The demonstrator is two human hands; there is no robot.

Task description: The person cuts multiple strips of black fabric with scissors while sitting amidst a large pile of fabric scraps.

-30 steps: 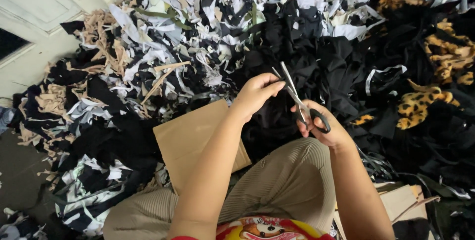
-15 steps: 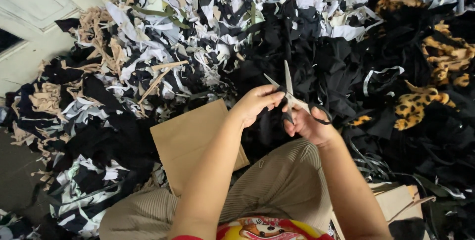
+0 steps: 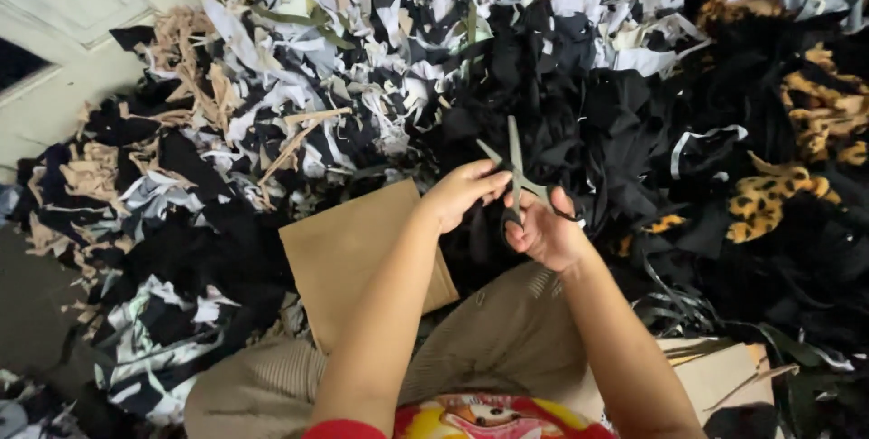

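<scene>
At centre frame, the right hand (image 3: pixel 543 235) grips grey-bladed steel scissors (image 3: pixel 516 176), now swung upright with blades parted. Left hand (image 3: pixel 462 193), fingers pinched together, has closed in beside them over the heap of black fabric scraps (image 3: pixel 579 104).

Scissors' (image 3: pixel 518 176) handles hidden inside right hand (image 3: pixel 543 233).

Fabric scrap pile (image 3: pixel 299 113), cardboard sheet (image 3: pixel 353 240), door (image 3: pixel 81 4)

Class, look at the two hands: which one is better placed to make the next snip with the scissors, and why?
Right. The right hand already grips the scissors by the handles, blades open. The left hand only touches near the blades, probably steadying what is cut.
</scene>
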